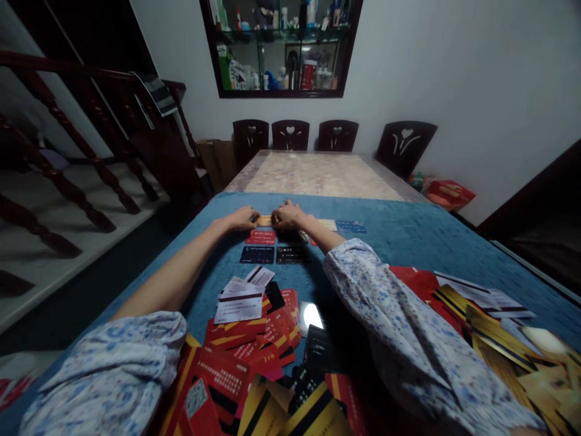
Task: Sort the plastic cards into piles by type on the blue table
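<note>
Both my hands reach to the far part of the blue cloth, around a small yellow-orange card (265, 221). My left hand (242, 218) has its fingertips closed at the card's left end. At the right end, the fingers of my right hand (289, 215) are bent down onto it and partly cover it. Below the hands lie a red card (260, 237), a dark blue card (256, 254) and a black card (293, 254). To the right of my right hand are a cream card (328, 224) and a blue card (351, 227). My right wrist hides part of the rows.
Nearer me, a loose heap of red cards (222, 369) mixes with white cards (239, 304), black cards (318, 345) and gold cards (263, 409). Another heap with gold cards (494, 339) lies at the right. Beyond the blue cloth (399, 224) is the bare tabletop (318, 172), with chairs (290, 134) behind.
</note>
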The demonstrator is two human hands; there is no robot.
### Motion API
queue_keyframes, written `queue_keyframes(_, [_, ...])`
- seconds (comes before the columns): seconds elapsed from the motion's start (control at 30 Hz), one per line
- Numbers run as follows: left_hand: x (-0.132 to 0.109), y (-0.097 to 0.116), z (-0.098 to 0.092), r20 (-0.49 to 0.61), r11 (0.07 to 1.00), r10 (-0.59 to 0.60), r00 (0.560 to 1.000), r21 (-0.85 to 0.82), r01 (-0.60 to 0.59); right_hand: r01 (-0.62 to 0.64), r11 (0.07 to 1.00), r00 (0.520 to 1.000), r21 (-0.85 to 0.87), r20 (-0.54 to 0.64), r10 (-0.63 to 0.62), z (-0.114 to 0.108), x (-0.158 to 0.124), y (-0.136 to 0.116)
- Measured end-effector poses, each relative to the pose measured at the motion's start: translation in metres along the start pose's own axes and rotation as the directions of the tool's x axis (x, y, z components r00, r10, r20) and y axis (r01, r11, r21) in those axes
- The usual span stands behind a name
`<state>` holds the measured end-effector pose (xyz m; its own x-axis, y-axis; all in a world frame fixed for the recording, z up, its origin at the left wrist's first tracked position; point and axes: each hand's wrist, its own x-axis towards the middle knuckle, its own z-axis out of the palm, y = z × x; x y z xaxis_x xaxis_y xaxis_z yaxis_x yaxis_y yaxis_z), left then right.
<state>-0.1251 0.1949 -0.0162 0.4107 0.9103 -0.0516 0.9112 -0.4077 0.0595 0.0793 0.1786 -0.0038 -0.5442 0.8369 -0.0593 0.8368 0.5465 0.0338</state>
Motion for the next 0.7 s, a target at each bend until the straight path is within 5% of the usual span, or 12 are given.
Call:
queue_keyframes(0.27, [0.0,-0.002,0.008,-0.027,1.0,0.023,0.999,0.012,-0.023,0.029,0.997,1.0,-0.066,0.013,-0.028,-0.001,0.0,-0.005])
queue_keyframes(0.7, [-0.029,0.011,0.009,-0.039,0.992,-0.128,0.991,0.018,0.129,0.026,0.997,0.999,-0.078,0.027,-0.024,-0.007,-0.007,-0.009])
